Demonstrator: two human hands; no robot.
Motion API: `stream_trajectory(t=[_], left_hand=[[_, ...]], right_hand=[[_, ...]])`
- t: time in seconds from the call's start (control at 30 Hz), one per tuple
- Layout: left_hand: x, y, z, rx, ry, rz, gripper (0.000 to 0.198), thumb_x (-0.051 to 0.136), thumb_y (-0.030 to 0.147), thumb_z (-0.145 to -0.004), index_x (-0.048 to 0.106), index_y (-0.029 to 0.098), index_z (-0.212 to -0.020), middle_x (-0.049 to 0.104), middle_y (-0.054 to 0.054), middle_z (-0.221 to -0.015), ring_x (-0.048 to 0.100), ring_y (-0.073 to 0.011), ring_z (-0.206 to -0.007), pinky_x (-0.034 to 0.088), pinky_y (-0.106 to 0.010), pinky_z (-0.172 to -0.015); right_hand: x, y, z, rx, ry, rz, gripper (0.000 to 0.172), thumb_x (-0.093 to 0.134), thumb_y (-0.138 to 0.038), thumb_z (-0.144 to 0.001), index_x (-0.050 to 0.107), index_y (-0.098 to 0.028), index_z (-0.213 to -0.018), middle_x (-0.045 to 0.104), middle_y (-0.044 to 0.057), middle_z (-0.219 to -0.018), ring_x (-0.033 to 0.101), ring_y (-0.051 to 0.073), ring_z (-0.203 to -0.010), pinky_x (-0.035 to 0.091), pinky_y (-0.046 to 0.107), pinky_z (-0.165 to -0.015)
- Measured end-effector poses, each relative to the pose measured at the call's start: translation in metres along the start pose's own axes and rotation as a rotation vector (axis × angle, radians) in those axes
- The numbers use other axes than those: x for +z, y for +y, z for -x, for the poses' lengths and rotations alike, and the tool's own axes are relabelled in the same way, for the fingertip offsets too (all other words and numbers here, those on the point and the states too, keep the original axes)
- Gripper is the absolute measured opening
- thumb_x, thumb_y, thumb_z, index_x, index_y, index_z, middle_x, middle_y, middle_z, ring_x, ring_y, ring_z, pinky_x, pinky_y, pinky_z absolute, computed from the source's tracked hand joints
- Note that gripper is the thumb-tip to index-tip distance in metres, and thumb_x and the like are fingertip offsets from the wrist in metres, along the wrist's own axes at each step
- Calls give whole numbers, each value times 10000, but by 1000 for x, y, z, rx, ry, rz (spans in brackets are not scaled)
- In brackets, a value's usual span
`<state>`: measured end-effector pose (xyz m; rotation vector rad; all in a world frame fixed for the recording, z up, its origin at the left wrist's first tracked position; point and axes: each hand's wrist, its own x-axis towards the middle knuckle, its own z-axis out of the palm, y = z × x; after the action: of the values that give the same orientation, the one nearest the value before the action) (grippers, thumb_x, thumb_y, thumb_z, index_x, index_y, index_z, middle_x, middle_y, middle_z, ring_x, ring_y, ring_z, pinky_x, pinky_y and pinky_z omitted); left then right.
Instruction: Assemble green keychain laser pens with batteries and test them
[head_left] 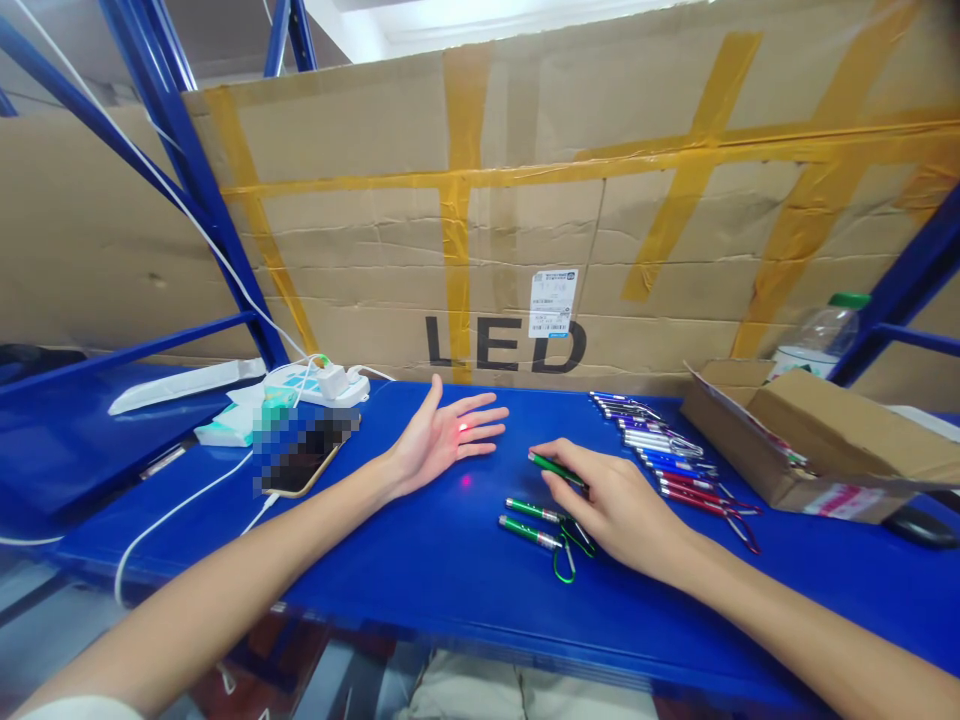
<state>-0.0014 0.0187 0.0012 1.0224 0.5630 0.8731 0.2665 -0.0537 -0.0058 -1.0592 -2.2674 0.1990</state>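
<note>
My right hand (619,505) is closed around a green laser pointer (556,468), its tip directed left. My left hand (442,437) is open, palm turned toward the pointer and fingers spread, holding nothing. A bright red spot glows on its fingers, and a second reddish spot shows on the blue shelf just below. Two more green laser pointers (529,531) with carabiner clips lie on the shelf below and left of my right hand. Further right, a row of black, purple, silver, blue and red laser pointers (660,450) lies side by side.
An open cardboard box (810,435) stands at the right, with a green-capped plastic bottle (821,330) behind it. At the left are a phone (319,455) on a cable, a white power strip (330,382) and a tissue pack (232,420). A large taped carton (360,260) walls the back.
</note>
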Motion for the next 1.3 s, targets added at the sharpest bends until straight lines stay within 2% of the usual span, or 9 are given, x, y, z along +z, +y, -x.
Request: stream_trajectory(t=[0.1, 0.3, 0.53, 0.73, 0.93, 1.17, 1.3], left_hand=[[2, 0, 1, -1, 13, 0, 934, 198, 807, -1048, 517, 122, -1597, 531, -234, -1628, 500, -410, -1509, 377, -566, -1226], [3, 0, 0, -4, 14, 12, 944, 206, 806, -1048, 499, 105, -1608, 516, -241, -1637, 493, -412, -1516, 371, -561, -1235], [6, 1, 1, -8, 43, 3, 948, 175, 796, -1054, 484, 101, -1619, 527, -236, -1631, 515, -403, -1501, 380, -557, -1236], [6, 1, 2, 1, 41, 1, 927, 174, 784, -1061, 506, 106, -1599, 527, -229, -1633, 515, -402, -1501, 390, -559, -1227], [5, 1, 2, 5, 43, -2, 919, 183, 786, -1060, 522, 115, -1588, 538, -224, -1626, 522, -403, -1495, 395, -562, -1222], [4, 1, 1, 24, 37, -22, 938, 184, 800, -1051, 507, 114, -1604, 534, -225, -1629, 525, -404, -1491, 405, -564, -1216], [4, 1, 2, 19, 32, -29, 929, 193, 802, -1049, 522, 128, -1597, 527, -217, -1637, 517, -407, -1498, 400, -567, -1222]], right_hand=[[-1, 0, 0, 14, 43, 11, 233, 483, -303, -1117, 636, -246, -1282, 809, 60, -1116, 779, 226, -905, 560, 322, -757], [1, 1, 1, -15, -73, 10, 205, 497, -268, -1101, 661, -229, -1217, 812, 50, -1029, 770, 215, -825, 543, 312, -720], [0, 2, 0, 33, 50, 36, 227, 489, -298, -1110, 644, -244, -1266, 809, 45, -1079, 771, 219, -857, 538, 314, -723], [0, 1, 0, 21, -1, 58, 196, 486, -275, -1092, 652, -243, -1190, 812, 37, -1024, 777, 223, -836, 534, 309, -682], [-2, 4, 0, 74, 103, 68, 235, 480, -310, -1099, 646, -251, -1255, 816, 52, -1141, 796, 239, -958, 575, 337, -787], [2, 10, 0, 98, 6, 136, 217, 483, -275, -1058, 663, -250, -1177, 831, 45, -1100, 806, 265, -914, 576, 360, -735], [1, 10, -1, 90, 35, 122, 243, 468, -299, -1083, 660, -246, -1222, 827, 57, -1121, 806, 260, -913, 591, 366, -751]])
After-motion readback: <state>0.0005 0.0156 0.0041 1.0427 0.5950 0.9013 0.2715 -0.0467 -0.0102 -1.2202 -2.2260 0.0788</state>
